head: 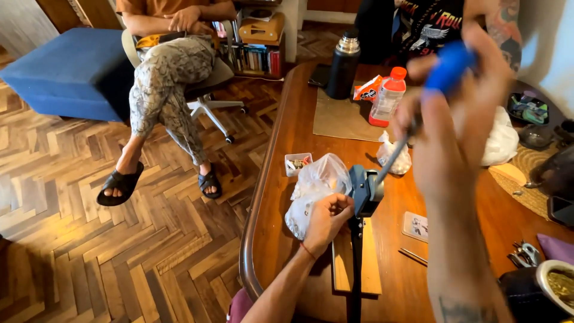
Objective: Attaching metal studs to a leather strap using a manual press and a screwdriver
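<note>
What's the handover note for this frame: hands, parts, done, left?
Left hand: fingers bunched at the head of the blue-grey press, apparently holding something small there; what it is cannot be seen.
Right hand: wrapped around the blue handle of the lever, raised high.
Press stands on a wooden board near the edge of the wooden table.
Clear plastic bag lies just left of the press, small tray of bits behind it.
Done: cannot tell from this view.
Left: lever is up, likely not yet pressed down.
</note>
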